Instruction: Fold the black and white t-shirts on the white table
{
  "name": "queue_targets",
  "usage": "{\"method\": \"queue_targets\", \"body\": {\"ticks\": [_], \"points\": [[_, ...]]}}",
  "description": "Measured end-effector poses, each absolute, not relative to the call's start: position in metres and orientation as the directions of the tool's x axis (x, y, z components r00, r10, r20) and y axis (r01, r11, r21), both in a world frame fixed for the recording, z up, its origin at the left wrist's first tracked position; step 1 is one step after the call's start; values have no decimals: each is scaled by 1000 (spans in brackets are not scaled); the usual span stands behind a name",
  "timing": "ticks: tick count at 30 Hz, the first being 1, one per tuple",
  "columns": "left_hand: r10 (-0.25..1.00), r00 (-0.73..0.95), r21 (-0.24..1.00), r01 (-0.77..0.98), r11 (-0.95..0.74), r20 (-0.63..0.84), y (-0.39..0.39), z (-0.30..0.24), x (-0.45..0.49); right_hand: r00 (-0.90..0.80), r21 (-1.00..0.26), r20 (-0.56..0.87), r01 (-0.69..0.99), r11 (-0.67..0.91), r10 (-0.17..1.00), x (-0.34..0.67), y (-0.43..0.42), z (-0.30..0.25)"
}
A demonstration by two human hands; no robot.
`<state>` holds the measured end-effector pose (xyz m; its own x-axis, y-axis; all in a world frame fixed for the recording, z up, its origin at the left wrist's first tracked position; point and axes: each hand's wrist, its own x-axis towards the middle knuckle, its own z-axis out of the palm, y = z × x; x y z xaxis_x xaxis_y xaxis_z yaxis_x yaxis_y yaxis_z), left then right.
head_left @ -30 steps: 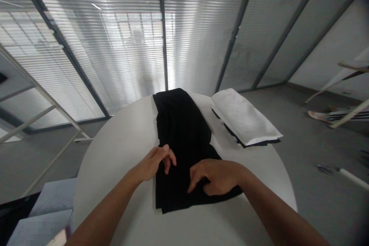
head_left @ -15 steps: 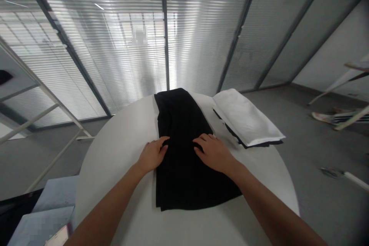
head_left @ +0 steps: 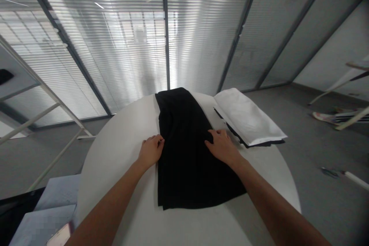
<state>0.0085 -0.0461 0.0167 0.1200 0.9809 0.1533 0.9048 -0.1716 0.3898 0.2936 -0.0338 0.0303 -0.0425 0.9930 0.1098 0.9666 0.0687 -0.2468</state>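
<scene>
The left hand (head_left: 151, 150) pinches the black cloth (head_left: 187, 173) at one edge. Opposite, the right hand (head_left: 223, 148) touches it, thumb and forefinger apart.

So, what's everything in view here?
Table: 1, white, centre
Black cloth: 1, black, mid-table
White cloth: 1, white, table's right
Dark cloth: count unclear, dark, beneath white cloth
Blinds: several, pale grey, behind
Posts: several, dark grey, between blinds
Rack: 1, whitish, left
Pads: 2, blue-grey, lower left
Unclear item: 1, black, lower left
Phone: 1, pale, bottom left
Floor: 1, grey, around
Furniture legs: several, pale, far right
Blurred pile: 1, mixed, right floor
Bar: 1, white, right edge
Blurred item: 1, dark, beside bar
Left hand: 1, bare, black cloth's left edge
Right hand: 1, bare, black cloth's right edge
</scene>
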Motion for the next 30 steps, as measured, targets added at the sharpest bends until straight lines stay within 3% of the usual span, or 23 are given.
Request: {"method": "queue_targets", "body": {"ticks": [5,9,12,15,17,19,24,27,30], "points": [[981,35,641,752,-151,190,-41,20,5,-101,-443,26,891,102,995,301,-25,28],[985,-124,948,311,-74,117,-40,33,-2,-118,-739,15,668,90,993,296,-28,47],[975,-218,995,101,-17,38,-39,42,-15,-95,-854,-53,520,4,994,293,-32,59],[980,-177,918,366,153,-93,-38,44,-28,-118,-739,-90,674,13,989,294,-34,55],[974,-155,764,605,225,-164,-37,42,-31,-121,-568,-86,822,51,989,294,-34,46],[975,-164,637,738,224,-153,-38,39,-29,-107,-431,-100,901,54,989,296,-33,38],[986,-156,476,864,161,-50,-42,31,-15,-98,-398,-177,917,20,979,298,-36,36],[985,-152,599,782,171,-84,-42,29,-12,-188,-508,-175,858,75,966,295,-37,42],[982,-147,855,487,178,-121,-42,37,-11,-202,-687,-79,721,94,976,291,-37,52]]}}
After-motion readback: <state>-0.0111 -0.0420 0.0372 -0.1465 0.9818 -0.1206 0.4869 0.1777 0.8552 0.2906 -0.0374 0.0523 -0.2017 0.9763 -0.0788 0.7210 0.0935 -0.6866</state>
